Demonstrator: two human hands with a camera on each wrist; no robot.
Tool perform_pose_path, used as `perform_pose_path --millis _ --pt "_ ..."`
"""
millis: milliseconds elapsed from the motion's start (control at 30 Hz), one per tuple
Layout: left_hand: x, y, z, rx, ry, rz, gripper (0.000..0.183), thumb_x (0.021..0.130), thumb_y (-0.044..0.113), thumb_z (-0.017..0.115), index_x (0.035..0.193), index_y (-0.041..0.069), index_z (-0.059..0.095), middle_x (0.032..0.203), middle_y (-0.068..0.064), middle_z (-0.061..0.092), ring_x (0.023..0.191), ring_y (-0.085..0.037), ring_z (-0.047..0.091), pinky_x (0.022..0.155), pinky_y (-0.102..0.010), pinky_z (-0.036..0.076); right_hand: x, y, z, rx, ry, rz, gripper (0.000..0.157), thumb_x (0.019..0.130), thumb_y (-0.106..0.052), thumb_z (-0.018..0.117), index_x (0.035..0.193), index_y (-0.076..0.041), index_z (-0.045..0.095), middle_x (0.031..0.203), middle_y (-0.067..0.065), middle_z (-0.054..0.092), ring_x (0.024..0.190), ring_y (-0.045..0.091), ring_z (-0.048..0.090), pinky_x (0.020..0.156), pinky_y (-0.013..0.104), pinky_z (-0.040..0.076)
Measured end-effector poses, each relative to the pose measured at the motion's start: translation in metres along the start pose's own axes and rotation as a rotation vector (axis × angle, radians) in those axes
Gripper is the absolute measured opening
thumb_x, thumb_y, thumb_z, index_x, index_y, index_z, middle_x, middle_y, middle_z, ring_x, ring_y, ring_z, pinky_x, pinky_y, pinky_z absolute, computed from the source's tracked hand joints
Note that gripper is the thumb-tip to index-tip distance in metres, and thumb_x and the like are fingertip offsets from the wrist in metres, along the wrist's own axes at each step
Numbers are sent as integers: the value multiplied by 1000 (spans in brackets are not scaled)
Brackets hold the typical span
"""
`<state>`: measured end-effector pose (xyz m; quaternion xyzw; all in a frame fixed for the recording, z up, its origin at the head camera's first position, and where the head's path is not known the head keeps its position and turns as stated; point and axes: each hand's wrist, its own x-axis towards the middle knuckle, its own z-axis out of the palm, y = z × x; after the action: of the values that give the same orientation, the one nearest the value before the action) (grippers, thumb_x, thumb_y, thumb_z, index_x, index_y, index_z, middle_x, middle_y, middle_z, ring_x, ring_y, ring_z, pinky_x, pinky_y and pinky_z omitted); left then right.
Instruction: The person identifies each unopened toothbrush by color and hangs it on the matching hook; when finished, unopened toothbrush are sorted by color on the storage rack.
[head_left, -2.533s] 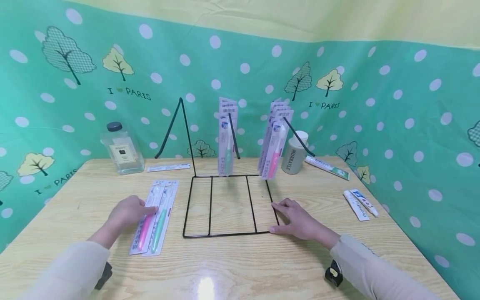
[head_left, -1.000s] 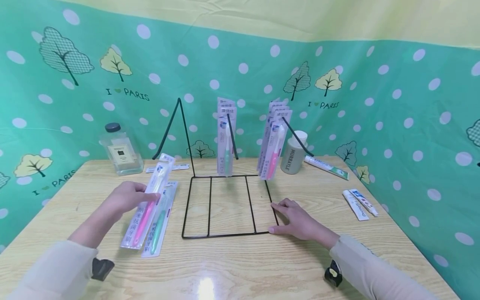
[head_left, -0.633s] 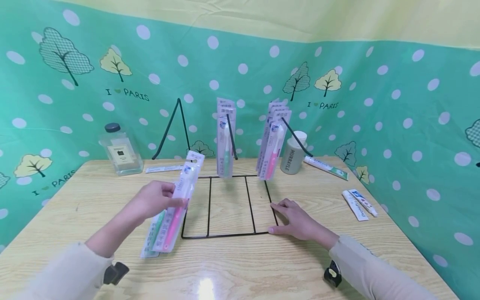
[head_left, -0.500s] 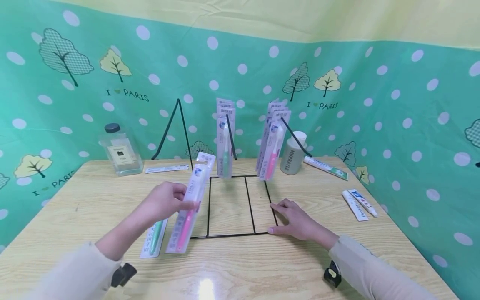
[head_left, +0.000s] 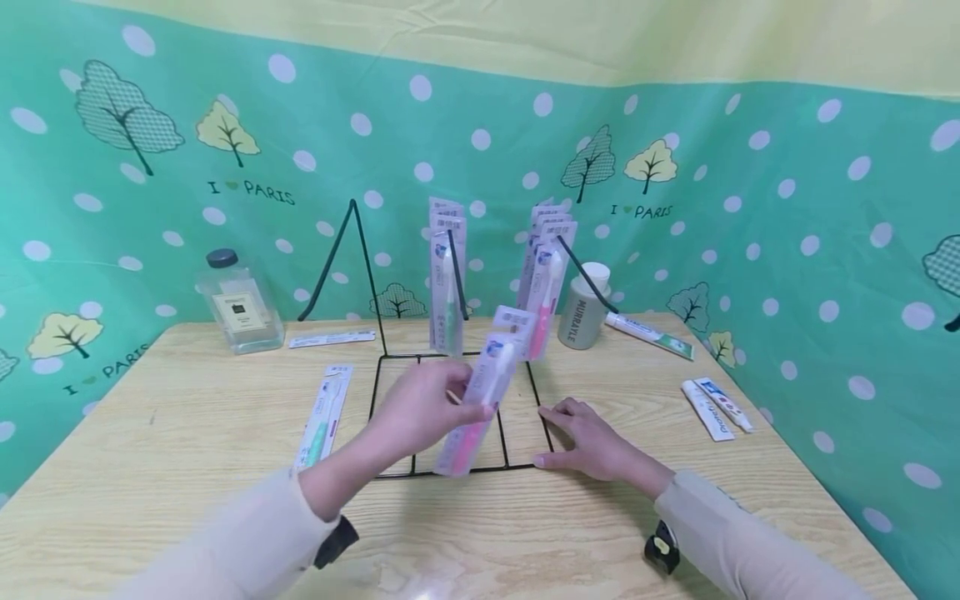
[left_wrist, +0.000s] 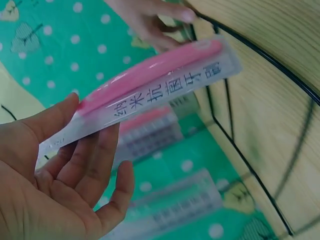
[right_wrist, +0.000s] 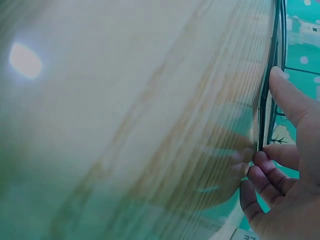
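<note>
My left hand (head_left: 423, 404) pinches a packaged pink toothbrush (head_left: 491, 367) between thumb and fingers, tilted above the base of a black wire display rack (head_left: 517, 467). In the left wrist view the pink handle (left_wrist: 150, 72) points away from the palm. My right hand (head_left: 592, 442) holds the rack's front right corner; in the right wrist view the thumb (right_wrist: 287, 95) lies against the bar. Packaged green toothbrushes (head_left: 448, 292) hang from the middle hook, pink ones (head_left: 546, 283) from the right hook. The left hook (head_left: 327, 260) is bare. Another packaged green toothbrush (head_left: 326, 412) lies left of the rack.
Behind the rack stand a glass bottle (head_left: 240, 308) at left and a grey bottle (head_left: 583, 312) at right. A slim package (head_left: 332, 339) lies at the back. Toothpaste tubes (head_left: 649, 336) lie on the right of the wooden table, with two smaller tubes (head_left: 708, 412) nearer me.
My left hand has lifted the pink toothbrush from beside the green one and carried it rightward over the rack base. My right hand stays at the rack's corner.
</note>
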<state>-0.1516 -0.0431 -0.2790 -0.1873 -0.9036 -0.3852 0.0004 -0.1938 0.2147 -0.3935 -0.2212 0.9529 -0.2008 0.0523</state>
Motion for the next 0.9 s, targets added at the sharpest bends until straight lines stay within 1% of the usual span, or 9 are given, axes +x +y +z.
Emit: perform_pose_path --millis 167,267,333,433,533,600,733,800,900 --pt "5 20 14 -25 -24 110 13 76 23 73 85 16 67 77 5 65 64 -5 59 60 -24 50 1 1 1 5 5 -11 81 75 -55 64 137 -8 41 120 7 46 112 25 42 95 45 37" --pt "8 31 22 -31 -7 180 12 76 22 73 84 16 68 77 5 66 63 -4 60 58 -20 49 1 2 1 22 11 -30 80 75 -53 65 138 -11 39 133 11 41 121 29 37 99 49 32" --pt "10 39 25 -32 9 217 12 76 21 73 86 15 68 79 4 67 64 -3 60 56 -18 49 1 3 0 48 15 -55 81 76 -51 66 141 -16 34 144 10 30 130 29 27 104 50 26" --pt "13 48 30 -42 21 235 11 77 21 73 84 16 68 80 4 68 65 -2 60 54 -17 49 1 5 0 95 27 -109 85 75 -45 69 144 -25 24 151 0 12 136 22 12 107 48 18" --pt "17 56 32 -57 33 250 9 77 22 73 82 17 66 78 6 67 64 -1 59 54 -17 48 3 5 0 154 56 -178 90 74 -38 73 145 -30 17 151 -7 8 137 16 8 109 44 15" --pt "20 60 34 -68 42 262 9 77 23 73 80 18 66 77 7 67 64 0 59 55 -16 48 3 5 1 185 82 -224 92 74 -34 74 145 -27 16 151 -5 9 137 17 10 109 45 16" --pt "24 64 38 -105 55 262 9 77 22 73 81 17 65 77 7 66 64 0 59 56 -17 49 3 6 2 220 113 -253 89 74 -30 75 144 -19 22 149 2 20 133 21 24 105 46 25" --pt "25 64 40 -120 62 250 9 78 22 73 81 18 65 78 8 66 64 -1 59 56 -18 49 2 7 2 213 114 -235 86 74 -32 75 143 -19 25 147 4 24 131 22 28 103 46 28" --pt "28 63 42 -131 67 231 10 78 23 72 82 18 65 79 7 66 66 -2 60 57 -19 49 2 7 2 213 106 -218 86 74 -33 74 143 -20 25 147 4 23 130 23 28 103 47 29"
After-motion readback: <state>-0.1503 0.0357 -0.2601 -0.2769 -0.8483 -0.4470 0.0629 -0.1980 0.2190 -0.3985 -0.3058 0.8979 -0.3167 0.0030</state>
